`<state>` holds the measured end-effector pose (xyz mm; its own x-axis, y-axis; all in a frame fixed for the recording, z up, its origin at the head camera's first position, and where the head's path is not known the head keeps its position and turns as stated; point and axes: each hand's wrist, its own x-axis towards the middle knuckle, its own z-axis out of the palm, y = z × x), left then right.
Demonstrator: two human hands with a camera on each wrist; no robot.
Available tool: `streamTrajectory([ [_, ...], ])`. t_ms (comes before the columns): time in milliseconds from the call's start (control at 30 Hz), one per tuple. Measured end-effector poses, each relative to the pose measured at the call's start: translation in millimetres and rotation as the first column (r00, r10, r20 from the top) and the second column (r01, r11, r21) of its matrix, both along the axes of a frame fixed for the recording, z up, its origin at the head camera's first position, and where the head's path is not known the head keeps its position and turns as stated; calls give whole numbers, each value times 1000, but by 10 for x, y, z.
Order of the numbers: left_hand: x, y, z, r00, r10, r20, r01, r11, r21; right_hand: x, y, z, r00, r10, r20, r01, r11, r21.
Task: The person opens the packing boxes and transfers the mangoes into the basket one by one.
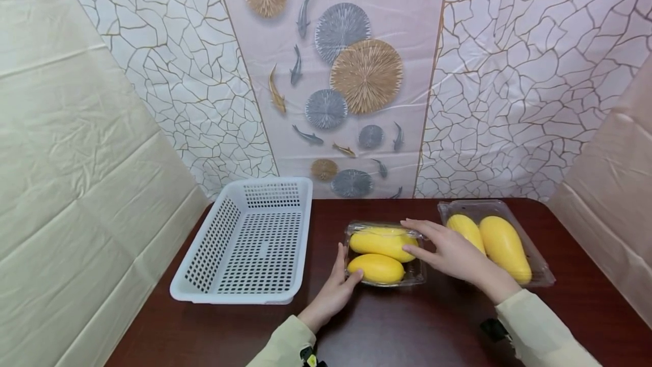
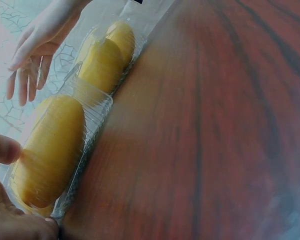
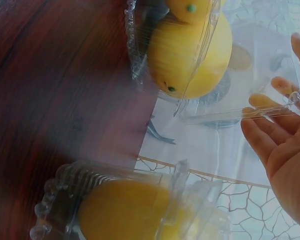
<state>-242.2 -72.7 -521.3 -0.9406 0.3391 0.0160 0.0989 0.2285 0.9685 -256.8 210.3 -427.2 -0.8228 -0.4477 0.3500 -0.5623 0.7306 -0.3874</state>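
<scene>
A clear plastic box [image 1: 415, 276] with two yellow mangoes [image 1: 377, 268] stands in the middle of the table. My left hand [image 1: 333, 293] grips its left side, thumb at the front mango and fingers along the outer wall. At the box's back right corner my right hand [image 1: 453, 251] reaches over with fingers spread. In the right wrist view, its fairly straight fingers [image 3: 285, 130] touch the edge of the raised clear lid [image 3: 225, 116]. A second clear box [image 1: 542, 273] with two larger mangoes [image 1: 504, 248] lies to the right, partly behind my right forearm.
A white perforated plastic basket [image 1: 178, 287] stands on the left of the dark red wooden table [image 1: 387, 327]. Patterned cloth [image 1: 367, 146] hangs behind the table's back edge, and beige cloth walls [image 1: 102, 214] close off both sides.
</scene>
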Motion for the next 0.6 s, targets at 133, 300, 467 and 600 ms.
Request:
streamTrajectory([
  [133,4,1,11,1000,1,1,-1,1000,-7,-5,6,2,999,-26,22,27,998,-49],
  [300,11,-2,23,1000,0,2,0,1000,-14,-43,-11,3,998,-47,47,51,994,-96],
  [467,24,-1,38,1000,6,-2,-6,1000,-18,-107,-40,-6,994,-72,85,83,986,-141],
  [600,24,2,38,1000,8,-4,-9,1000,-13,-181,-55,-20,991,-82,104,101,976,-195],
])
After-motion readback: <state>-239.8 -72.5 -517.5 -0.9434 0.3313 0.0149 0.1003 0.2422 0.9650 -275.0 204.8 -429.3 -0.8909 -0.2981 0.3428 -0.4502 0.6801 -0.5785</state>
